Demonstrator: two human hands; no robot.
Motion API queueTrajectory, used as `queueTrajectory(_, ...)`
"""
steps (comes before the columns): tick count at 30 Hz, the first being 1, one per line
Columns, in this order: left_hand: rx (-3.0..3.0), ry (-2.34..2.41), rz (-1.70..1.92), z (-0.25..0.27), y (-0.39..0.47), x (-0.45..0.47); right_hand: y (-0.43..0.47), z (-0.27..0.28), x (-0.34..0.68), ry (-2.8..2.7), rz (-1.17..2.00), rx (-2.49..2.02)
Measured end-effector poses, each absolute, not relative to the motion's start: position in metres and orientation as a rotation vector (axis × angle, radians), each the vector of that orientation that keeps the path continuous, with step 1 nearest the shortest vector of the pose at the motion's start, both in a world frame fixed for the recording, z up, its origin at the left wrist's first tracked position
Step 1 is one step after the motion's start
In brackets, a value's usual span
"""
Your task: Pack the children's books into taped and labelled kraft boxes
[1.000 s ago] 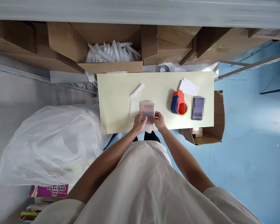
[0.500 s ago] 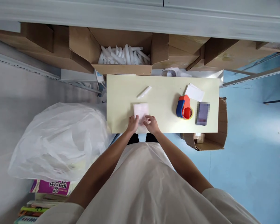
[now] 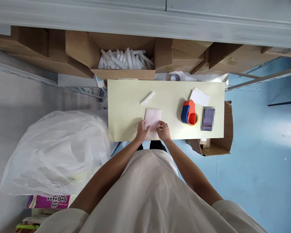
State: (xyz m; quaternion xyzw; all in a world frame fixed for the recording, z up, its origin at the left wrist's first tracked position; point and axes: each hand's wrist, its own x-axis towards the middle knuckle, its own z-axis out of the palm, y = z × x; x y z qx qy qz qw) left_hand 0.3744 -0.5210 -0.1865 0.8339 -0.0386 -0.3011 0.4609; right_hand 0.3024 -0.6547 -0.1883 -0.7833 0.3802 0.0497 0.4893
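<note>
A flat, pale pinkish-white rectangular sheet or packet lies near the front edge of the pale yellow table. My left hand grips its left edge, thumb on top and fingers at the side. On the opposite edge, my right hand pinches it with bent fingers. Whether it is one layer or several, I cannot tell. Just beyond it rests a white rolled paper tube, lying at a slant. To the right sits a red and blue tape dispenser with a roll of tape in it.
White papers and a blurred purple item lie at the table's right. Behind stands an open cardboard box of white rolls, below a grey shelf beam. A big translucent bag is at left, another carton at right.
Both hands and the pale sheet have shifted a little to the right over the table. My right hand has moved from over the sheet to its right edge. The view has shifted slightly.
</note>
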Motion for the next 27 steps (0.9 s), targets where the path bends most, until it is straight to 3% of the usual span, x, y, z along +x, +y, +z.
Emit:
queueTrajectory(12,1.922,-0.248,-0.628,-0.198,-0.557,0.440,-0.699,-0.187,0.375,0.917,-0.029,-1.783)
queueTrajectory(27,2.210,0.026,-0.297,-0.208,-0.446,0.557,-0.580,-0.199,0.532,0.567,0.092,-1.854)
